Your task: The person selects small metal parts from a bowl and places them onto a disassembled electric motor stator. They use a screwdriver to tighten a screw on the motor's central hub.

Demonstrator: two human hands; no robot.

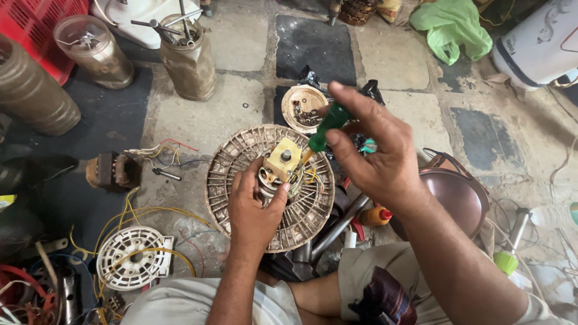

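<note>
A round, dirty slotted motor housing (pixel 238 153) lies on the stone floor in front of me. At its centre sits a motor with a cream block (pixel 283 158) on top and yellow wires beside it. My left hand (pixel 253 207) grips the motor from the near side. My right hand (pixel 376 150) holds a green-handled screwdriver (pixel 327 125), its tip angled down beside the cream block.
A small dish of screws (pixel 304 108) lies behind the housing. A white slotted disc with yellow wires (pixel 133 257) and a transformer (pixel 113 171) lie at left. Jars (pixel 188 57), a red crate (pixel 36 24), a brown bowl (pixel 459 195), an orange-capped bottle (pixel 376 216) and a green bag (pixel 453 27) surround the spot.
</note>
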